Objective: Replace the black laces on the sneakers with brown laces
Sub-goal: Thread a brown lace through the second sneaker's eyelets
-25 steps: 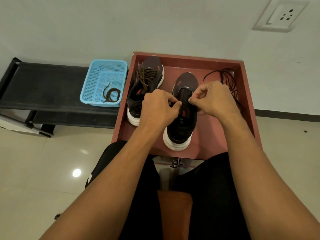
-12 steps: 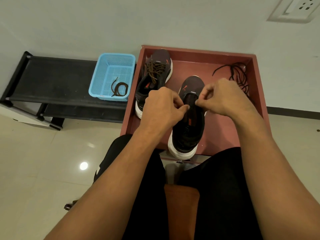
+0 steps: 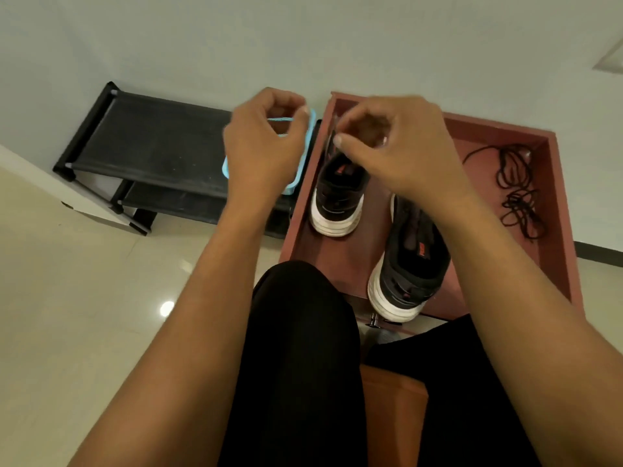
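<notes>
Two black sneakers with white soles stand in a red-brown tray [image 3: 562,210]. The left sneaker [image 3: 337,197] is at the tray's far left, its front hidden by my right hand [image 3: 397,153]. The right sneaker [image 3: 414,264] stands nearer me and shows no lace. My right hand hovers above the left sneaker with loosely curled fingers, thumb apart from them, nothing seen in it. My left hand [image 3: 263,150] hovers over the blue basket [image 3: 290,189], loosely curled, holding nothing visible. The basket's inside is hidden. Loose black laces [image 3: 515,190] lie at the tray's right.
A black shoe rack [image 3: 151,146] stands against the wall to the left, with the basket on it. My knees in black trousers and an orange seat [image 3: 391,416] fill the foreground. Glossy floor tiles lie to the left.
Both hands let go of the right sneaker, rose and moved left and away from me. The left hand now hangs over the basket, the right over the left sneaker. The view tilted down.
</notes>
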Action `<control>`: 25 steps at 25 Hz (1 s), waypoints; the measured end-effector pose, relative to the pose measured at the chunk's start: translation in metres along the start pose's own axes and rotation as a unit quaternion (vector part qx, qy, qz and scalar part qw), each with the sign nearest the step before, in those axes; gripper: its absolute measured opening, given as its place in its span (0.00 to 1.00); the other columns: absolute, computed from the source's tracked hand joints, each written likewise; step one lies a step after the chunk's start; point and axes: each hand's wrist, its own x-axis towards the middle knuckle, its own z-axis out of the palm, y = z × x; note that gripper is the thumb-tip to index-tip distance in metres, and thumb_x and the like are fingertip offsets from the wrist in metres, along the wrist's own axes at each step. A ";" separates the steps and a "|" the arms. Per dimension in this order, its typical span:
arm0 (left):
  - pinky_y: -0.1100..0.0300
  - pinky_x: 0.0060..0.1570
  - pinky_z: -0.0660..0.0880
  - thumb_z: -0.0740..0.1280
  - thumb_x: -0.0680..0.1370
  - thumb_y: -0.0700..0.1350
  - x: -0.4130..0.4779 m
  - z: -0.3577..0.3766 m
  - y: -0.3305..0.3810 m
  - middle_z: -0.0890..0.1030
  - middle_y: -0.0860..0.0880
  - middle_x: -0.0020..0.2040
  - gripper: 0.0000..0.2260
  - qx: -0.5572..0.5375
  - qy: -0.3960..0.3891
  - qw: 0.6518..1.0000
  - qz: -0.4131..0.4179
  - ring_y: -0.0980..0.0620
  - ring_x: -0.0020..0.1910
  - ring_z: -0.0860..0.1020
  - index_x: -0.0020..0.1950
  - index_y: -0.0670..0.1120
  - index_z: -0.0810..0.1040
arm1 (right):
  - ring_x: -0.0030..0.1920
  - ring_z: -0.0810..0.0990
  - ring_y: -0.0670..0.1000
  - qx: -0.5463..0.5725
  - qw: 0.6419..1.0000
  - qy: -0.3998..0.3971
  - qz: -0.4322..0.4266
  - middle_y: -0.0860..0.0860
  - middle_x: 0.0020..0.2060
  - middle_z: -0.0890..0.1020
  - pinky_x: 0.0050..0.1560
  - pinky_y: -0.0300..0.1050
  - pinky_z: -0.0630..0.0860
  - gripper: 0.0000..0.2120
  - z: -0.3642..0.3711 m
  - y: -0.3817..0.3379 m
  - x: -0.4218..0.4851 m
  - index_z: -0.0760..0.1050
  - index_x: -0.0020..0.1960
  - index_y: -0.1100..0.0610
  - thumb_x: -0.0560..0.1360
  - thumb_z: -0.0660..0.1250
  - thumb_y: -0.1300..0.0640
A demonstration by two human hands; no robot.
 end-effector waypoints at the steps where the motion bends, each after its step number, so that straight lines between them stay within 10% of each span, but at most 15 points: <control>1: 0.57 0.53 0.83 0.71 0.79 0.50 0.015 -0.007 -0.015 0.86 0.57 0.46 0.07 0.024 0.004 1.000 -0.018 0.61 0.46 0.85 0.54 0.50 0.85 | 0.44 0.86 0.42 -0.022 0.999 -0.011 -0.024 0.43 0.43 0.87 0.55 0.40 0.80 0.08 0.012 -0.004 0.017 0.87 0.51 0.52 0.75 0.73 0.50; 10: 0.54 0.48 0.76 0.74 0.78 0.49 0.117 0.018 -0.135 0.82 0.43 0.53 0.13 0.396 -0.192 0.894 -0.090 0.43 0.51 0.81 0.51 0.40 0.79 | 0.62 0.81 0.59 -0.327 0.917 -0.230 -0.005 0.61 0.65 0.78 0.50 0.45 0.70 0.16 0.175 0.025 0.148 0.76 0.66 0.63 0.79 0.69 0.66; 25: 0.49 0.55 0.83 0.74 0.76 0.45 0.124 0.031 -0.166 0.84 0.40 0.54 0.13 0.329 -0.160 0.927 -0.084 0.42 0.53 0.84 0.58 0.39 0.83 | 0.60 0.81 0.59 -0.353 0.894 -0.272 0.050 0.59 0.62 0.79 0.50 0.47 0.73 0.17 0.217 0.061 0.169 0.77 0.64 0.62 0.76 0.75 0.64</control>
